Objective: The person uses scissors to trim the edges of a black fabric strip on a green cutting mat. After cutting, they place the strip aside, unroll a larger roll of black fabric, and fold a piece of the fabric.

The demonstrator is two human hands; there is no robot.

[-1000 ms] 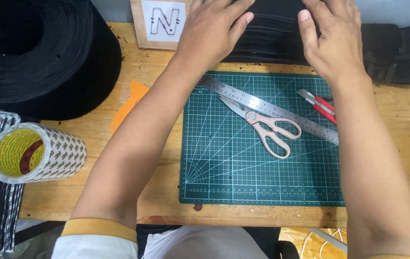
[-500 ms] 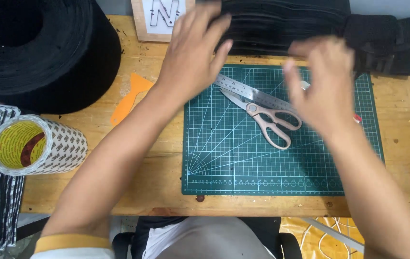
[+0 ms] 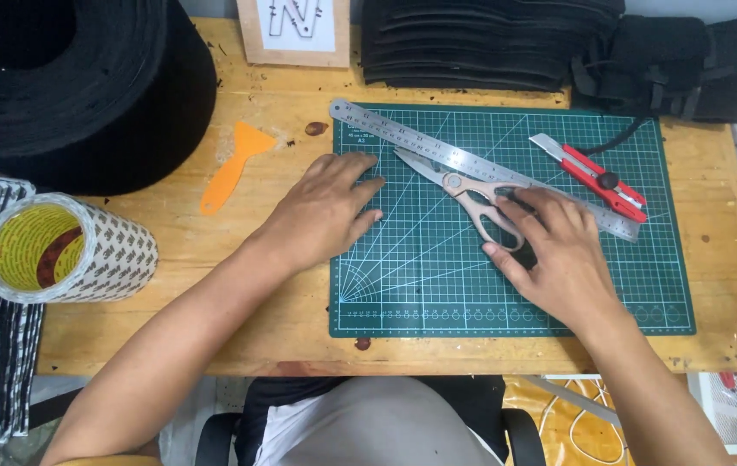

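the scissors (image 3: 470,192) lie on the green cutting mat (image 3: 610,285), in the upper centre of the frame. their long axis runs diagonally: the closed blades point to the upper left, the handle loops to the lower right. the blades are steel grey, the handles pale beige. the tips sit just below a steel ruler (image 3: 437,147), which runs nearly parallel from upper left to lower right across the mat.

the right hand (image 3: 558,255) lies over the handle end; its fingers (image 3: 523,220) are slightly curled and touch the loops. whether any finger passes through a loop cannot be told, and the lower loop is partly hidden by the hand. the ruler's far end passes behind the same hand.

the left hand (image 3: 325,211) rests palm down on the mat's left edge, fingers spread and flat, holding nothing.

a red utility knife (image 3: 592,173) lies on the mat at the upper right, beyond the ruler. an orange scraper (image 3: 230,168) lies on the desk (image 3: 187,328) left of the mat. a tape roll (image 3: 66,250) lies on its side at the left. black stacked material at the top and a black roll at the upper left are cut off by the frame.
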